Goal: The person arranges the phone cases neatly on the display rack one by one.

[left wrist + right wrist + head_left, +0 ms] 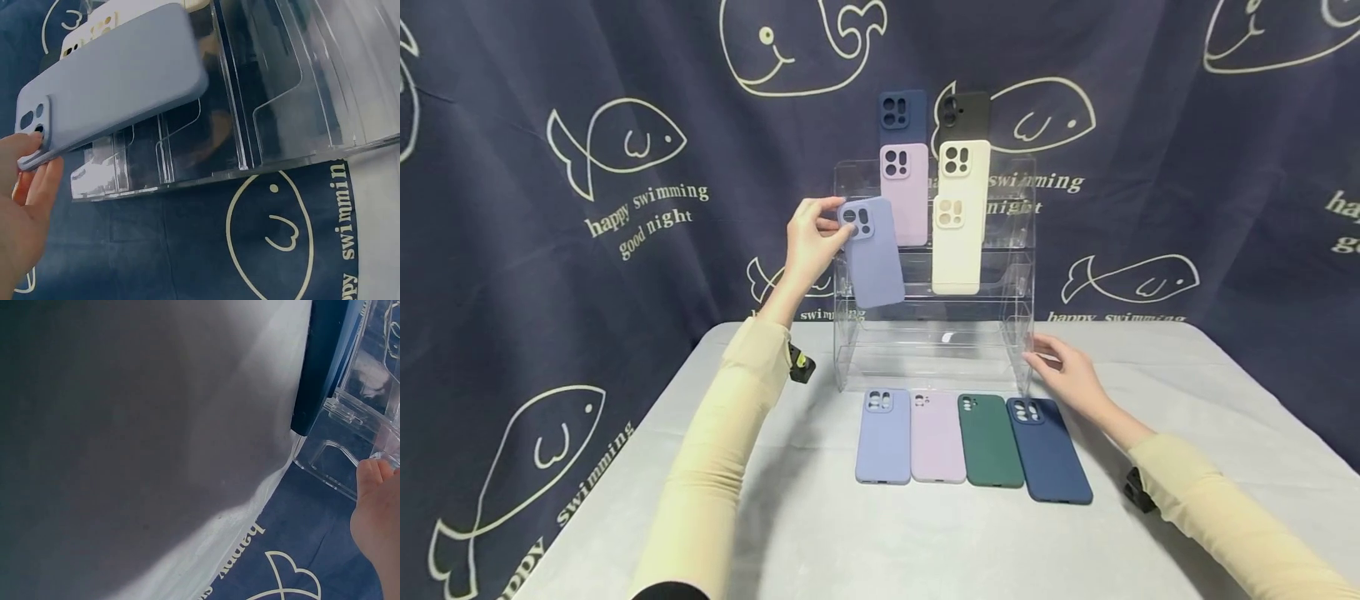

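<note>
My left hand (pixel 812 237) pinches a light blue phone case (pixel 874 262) by its camera-cutout end, thumb on the cutout. The case tilts in front of the left side of a clear tiered display stand (pixel 932 362). In the left wrist view, the thumb and fingers grip that case's corner. My right hand (pixel 1071 375) holds the stand's right side edge low down; in the right wrist view its fingertips meet the clear panel (pixel 331 481). On the stand are a dark blue case (pixel 913 117), a lilac case (pixel 906 200), a black case (pixel 967 121) and two cream cases (pixel 966 167).
On the white-covered table (pixel 955 550), before the stand, lie a light blue case (pixel 883 450), a lilac case (pixel 937 446), a green case (pixel 992 450) and a dark blue case (pixel 1052 458) in a row. A navy curtain (pixel 647 208) hangs behind.
</note>
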`<state>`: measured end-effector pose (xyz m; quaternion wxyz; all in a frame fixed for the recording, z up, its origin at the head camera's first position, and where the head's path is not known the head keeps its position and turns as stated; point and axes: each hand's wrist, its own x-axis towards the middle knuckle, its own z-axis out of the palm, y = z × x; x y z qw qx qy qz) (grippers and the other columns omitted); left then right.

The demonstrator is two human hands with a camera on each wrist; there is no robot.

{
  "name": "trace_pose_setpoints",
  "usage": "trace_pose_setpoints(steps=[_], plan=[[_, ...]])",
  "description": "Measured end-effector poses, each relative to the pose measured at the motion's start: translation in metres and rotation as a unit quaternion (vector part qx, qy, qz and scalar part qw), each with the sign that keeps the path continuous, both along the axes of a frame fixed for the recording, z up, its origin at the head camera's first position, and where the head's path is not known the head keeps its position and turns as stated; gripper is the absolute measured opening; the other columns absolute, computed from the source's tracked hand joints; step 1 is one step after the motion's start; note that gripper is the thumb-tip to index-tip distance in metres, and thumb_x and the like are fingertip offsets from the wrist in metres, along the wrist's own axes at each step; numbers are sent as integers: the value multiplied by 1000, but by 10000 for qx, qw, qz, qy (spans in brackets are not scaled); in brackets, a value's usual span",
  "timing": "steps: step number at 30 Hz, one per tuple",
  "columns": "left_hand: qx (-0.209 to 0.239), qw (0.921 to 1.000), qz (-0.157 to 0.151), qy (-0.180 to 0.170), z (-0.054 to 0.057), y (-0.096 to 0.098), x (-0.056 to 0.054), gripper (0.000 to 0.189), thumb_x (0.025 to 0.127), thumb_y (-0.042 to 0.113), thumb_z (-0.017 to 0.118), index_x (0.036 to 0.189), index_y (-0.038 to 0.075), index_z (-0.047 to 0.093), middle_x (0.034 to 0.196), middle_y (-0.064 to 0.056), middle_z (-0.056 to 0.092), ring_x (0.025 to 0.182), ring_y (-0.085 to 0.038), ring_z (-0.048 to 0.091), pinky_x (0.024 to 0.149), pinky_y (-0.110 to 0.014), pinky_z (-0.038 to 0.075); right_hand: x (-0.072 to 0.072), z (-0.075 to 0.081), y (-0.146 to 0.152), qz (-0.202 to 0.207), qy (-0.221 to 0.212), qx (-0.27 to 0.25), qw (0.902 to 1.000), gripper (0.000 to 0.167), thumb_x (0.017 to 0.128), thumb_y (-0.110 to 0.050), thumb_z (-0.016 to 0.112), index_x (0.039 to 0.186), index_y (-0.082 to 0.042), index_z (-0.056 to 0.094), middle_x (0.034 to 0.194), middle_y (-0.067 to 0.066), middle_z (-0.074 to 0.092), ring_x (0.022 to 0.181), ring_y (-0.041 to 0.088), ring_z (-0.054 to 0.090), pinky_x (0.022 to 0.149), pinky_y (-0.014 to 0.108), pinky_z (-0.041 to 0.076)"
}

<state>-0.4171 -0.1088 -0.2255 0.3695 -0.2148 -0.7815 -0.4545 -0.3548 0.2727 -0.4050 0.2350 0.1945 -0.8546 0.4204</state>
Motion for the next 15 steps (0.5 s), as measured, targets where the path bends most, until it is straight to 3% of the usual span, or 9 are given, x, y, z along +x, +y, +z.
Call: trace_pose_setpoints(steps=[4, 9, 15], plan=[[162, 9997, -19, 199, 5, 8, -7, 39, 79, 1, 71, 116, -1, 62, 110, -16, 55, 87, -27, 65, 80, -15, 56, -3, -1, 2, -7, 41, -5, 10000, 39, 90, -11, 63, 124, 6, 54, 118, 27, 60, 105, 39, 60, 89, 22, 50], [242, 9993, -77, 279, 10, 19, -16, 38, 79, -1, 70, 116, -1, 62, 112, -15, 55, 89, -27, 65, 81, -16, 56, -3, 0, 3, -112, 14, 52, 9999, 39, 90, -12, 62, 124, 5, 54, 119, 27, 60, 106, 38, 60, 89, 28, 51], [546, 9981, -126, 259, 4, 27, -27, 37, 80, -4, 68, 117, -3, 60, 114, -16, 51, 93, -27, 63, 83, -14, 54, -3, -3, 3, -10, -32, -9, 10000, 40, 90, -10, 63, 124, 7, 53, 118, 29, 59, 106, 40, 60, 89, 29, 51]])
